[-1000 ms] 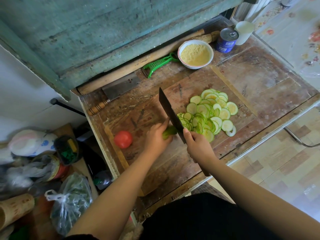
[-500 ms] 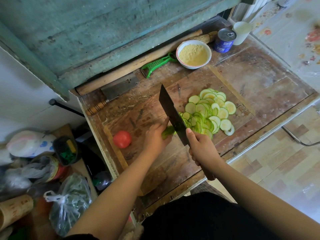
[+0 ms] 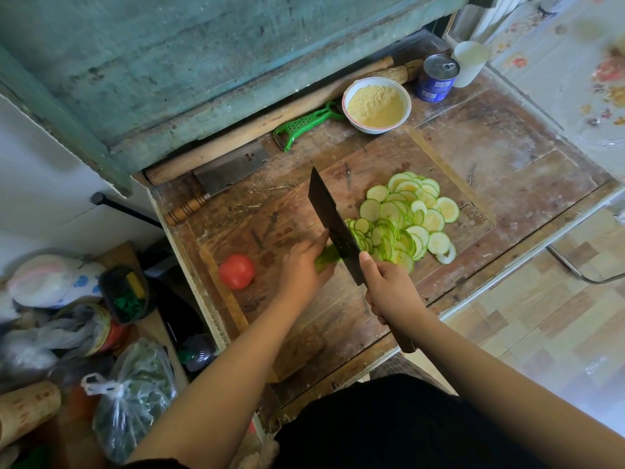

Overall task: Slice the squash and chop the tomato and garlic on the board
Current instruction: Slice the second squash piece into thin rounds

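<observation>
While left hand (image 3: 306, 265) pins squash (image 3: 327, 258) | right hand (image 3: 389, 287) grips cleaver (image 3: 333, 221)

Both hands curled: left (image 3: 304, 267) forward, right (image 3: 389, 289) behind.

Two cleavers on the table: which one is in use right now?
The dark-bladed cleaver, gripped by the right hand; the shiny steel cleaver with ribbed wooden handle lies untouched by the wall.

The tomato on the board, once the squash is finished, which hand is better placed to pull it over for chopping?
Left. The tomato lies on the left hand's side, beyond the squash end it holds. The right hand grips the knife and would have to cross over.
</observation>
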The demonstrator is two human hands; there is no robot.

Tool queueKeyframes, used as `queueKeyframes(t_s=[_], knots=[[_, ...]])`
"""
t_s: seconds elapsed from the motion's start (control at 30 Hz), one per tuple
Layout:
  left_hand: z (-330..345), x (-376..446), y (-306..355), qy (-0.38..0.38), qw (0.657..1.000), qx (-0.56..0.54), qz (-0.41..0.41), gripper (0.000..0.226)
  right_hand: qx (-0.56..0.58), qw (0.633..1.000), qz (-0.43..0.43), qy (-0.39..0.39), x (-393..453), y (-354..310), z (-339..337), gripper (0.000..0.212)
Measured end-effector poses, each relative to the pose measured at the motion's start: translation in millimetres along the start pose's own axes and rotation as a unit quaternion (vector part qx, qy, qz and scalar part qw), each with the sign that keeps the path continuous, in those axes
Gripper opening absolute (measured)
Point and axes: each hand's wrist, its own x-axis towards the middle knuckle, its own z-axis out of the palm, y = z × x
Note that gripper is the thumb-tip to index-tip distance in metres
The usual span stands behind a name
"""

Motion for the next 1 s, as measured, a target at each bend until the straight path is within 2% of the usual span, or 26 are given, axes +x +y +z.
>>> queueKeyframes(t_s=[0.4,0.63,0.73,0.9,1.0], knots=[[-4.9,1.9,3.1,-0.016,1.000,0.004,-0.020,0.069,-0.054,0.998,-0.016,0.015,19.4,2.0,17.2,0.052],[-6.2,1.8,5.3,-0.016,0.999,-0.021,-0.027,0.063,-0.021,0.999,-0.020,0.018,4.9,0.2,2.2,0.055],[-6.1,0.7,6.0,-0.016,0.999,-0.023,-0.019,0.067,-0.014,1.000,0.001,-0.006,-2.3,-6.7,-3.5,0.044],[-6.1,1.0,4.3,-0.010,0.999,-0.032,-0.025,0.061,-0.078,0.997,0.004,-0.013,-4.0,-9.3,-6.9,0.022],[-7.5,0.0,7.5,-0.005,0.997,-0.053,-0.050,0.056,-0.093,0.996,0.008,-0.013,-5.3,-9.8,-5.8,0.021]])
